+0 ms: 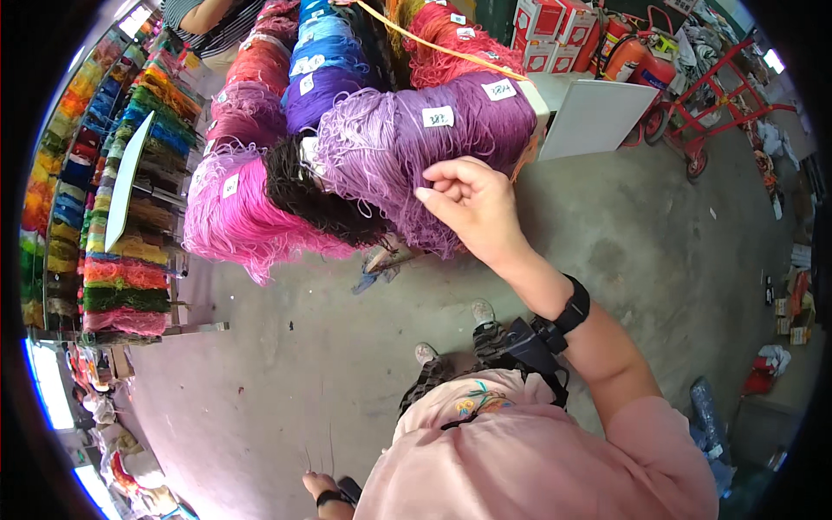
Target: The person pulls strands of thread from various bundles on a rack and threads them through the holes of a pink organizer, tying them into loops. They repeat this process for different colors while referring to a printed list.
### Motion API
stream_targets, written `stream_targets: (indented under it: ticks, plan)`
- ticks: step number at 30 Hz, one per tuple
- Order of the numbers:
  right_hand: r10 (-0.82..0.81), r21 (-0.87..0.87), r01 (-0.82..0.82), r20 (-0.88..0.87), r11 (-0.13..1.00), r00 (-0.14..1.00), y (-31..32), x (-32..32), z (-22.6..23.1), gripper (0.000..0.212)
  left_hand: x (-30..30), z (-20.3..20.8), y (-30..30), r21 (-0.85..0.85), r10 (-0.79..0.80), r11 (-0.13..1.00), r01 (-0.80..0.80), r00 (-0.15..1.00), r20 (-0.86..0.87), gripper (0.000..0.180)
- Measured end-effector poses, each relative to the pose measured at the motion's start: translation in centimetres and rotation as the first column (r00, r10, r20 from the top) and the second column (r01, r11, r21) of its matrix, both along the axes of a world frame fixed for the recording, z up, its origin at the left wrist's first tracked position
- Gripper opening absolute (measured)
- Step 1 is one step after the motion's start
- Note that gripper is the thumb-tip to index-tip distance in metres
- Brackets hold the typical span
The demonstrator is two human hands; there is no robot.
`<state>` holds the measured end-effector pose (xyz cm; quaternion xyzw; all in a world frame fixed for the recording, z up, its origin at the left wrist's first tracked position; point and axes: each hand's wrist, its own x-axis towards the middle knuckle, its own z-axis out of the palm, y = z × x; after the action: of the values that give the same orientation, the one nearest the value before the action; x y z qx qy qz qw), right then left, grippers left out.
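My right hand [472,206] is raised in front of a thick hank of lilac yarn [390,130] on a rack. Its fingers are curled toward the thumb; whether a strand lies between them is too small to tell. Low by my left side, my left hand [319,484] is partly in view, closed on thin threads [330,449] that rise from it. Bright pink yarn [238,212] and dark brown yarn [325,204] hang beside the lilac hank. Behind them are blue-violet yarn [321,87] and red yarn [442,43]. Small white labels sit on several hanks.
At the left stand long racks of multicoloured yarn [130,273]. A white panel [598,117] leans near the right end of the yarn rack. Fire extinguishers [626,61] and a red hand truck [715,95] are at the far right. Another person [208,26] stands behind the yarn.
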<state>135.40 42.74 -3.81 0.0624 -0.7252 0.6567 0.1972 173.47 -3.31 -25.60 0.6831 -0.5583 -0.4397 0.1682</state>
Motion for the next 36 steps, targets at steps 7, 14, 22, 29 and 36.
stream_targets:
  ticks: [7, 14, 22, 29, 36]
  plan:
    - [0.098, -0.350, -0.093, -0.002, 0.932, 0.995, -0.6, 0.4, 0.4, 0.005, -18.3, 6.5, 11.0, -0.169, -0.620, 0.782, 0.600, 0.721, -0.310, 0.019]
    - [-0.088, 0.147, 0.079, 0.051, 0.986, 0.995, -1.0, -0.4, 0.2, 0.012, -31.7, 18.8, 26.7, 0.038, -0.548, 0.334, 0.942, 0.226, -0.805, 0.015]
    - [0.317, -0.573, -0.207, 0.097, 0.793, 0.944, 2.1, 1.3, 1.3, 0.007, -33.5, 23.7, 29.7, 0.034, -0.130, 0.015, 0.999, 0.036, -0.991, 0.015]
    - [0.617, -0.738, -0.354, 0.106, 0.574, 0.780, 3.9, 2.0, 2.2, 0.010, -36.9, 25.9, 33.7, 0.030, -0.447, 0.133, 0.991, 0.087, -0.891, 0.024]
    - [0.630, -0.675, -0.390, 0.143, 0.626, 0.763, 4.3, 1.7, 2.0, 0.008, -38.5, 25.6, 35.7, 0.162, -0.347, -0.077, 0.984, 0.126, -0.929, 0.021]
